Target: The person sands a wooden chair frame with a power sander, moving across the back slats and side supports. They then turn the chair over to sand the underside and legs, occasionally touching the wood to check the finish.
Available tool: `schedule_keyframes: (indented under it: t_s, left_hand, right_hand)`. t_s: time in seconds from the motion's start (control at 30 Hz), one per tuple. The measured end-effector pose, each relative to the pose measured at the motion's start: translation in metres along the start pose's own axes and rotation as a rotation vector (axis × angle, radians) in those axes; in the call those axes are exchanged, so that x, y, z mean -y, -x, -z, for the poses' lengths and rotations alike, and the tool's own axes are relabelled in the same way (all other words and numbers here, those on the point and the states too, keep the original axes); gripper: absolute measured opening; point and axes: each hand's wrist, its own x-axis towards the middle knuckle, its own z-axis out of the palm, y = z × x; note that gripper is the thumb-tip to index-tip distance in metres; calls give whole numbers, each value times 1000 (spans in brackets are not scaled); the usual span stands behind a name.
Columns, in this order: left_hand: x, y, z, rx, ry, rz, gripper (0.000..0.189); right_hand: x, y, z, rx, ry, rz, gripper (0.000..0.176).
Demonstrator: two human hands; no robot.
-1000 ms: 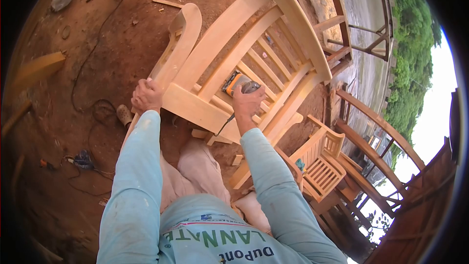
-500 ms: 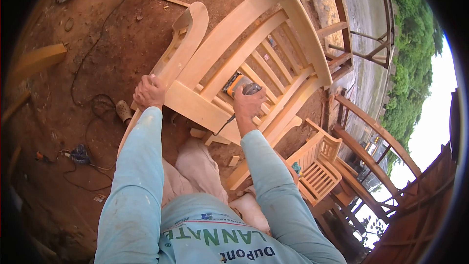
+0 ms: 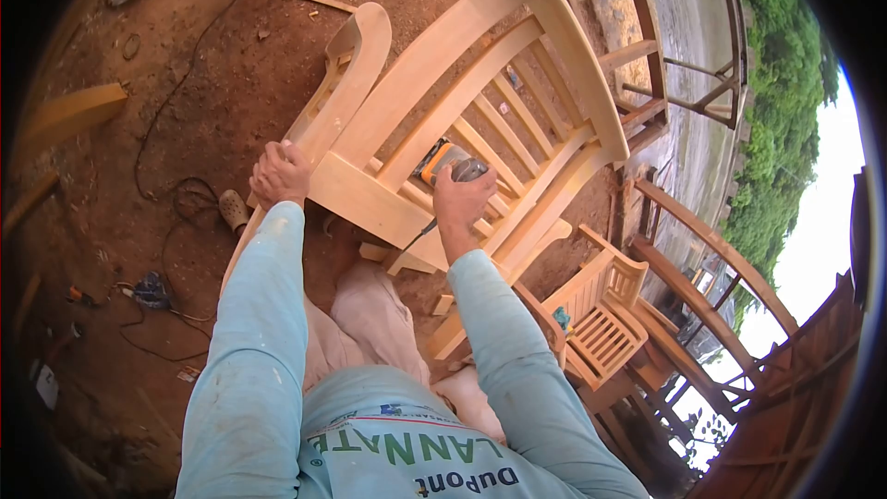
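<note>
My right hand (image 3: 462,206) is wrapped round an orange and grey power sander (image 3: 438,160), which rests on the slatted back of a pale wooden chair (image 3: 393,208). A dark cord hangs from the tool past my wrist. My left hand (image 3: 281,174) grips the edge of the chair's curved armrest (image 3: 356,83), its fingers closed over the wood. The sander's underside is hidden.
Another slatted wooden chair (image 3: 605,337) stands at the lower right, with a green cloth on it. Cables (image 3: 189,199) and a plastic bag (image 3: 151,292) lie on the dirt floor at left. Wooden frames (image 3: 647,46) stand at upper right.
My right hand and the sander have shifted slightly to the left along the chair back. My left hand stays on the armrest.
</note>
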Motion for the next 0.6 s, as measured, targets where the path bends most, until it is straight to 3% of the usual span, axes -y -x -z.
schedule_keyframes:
  t_s: [0.6]
  left_hand:
    - [1,-1,-1,-6,-2,-1,40]
  right_hand:
    - [-6,-11,1,0,72,66,94]
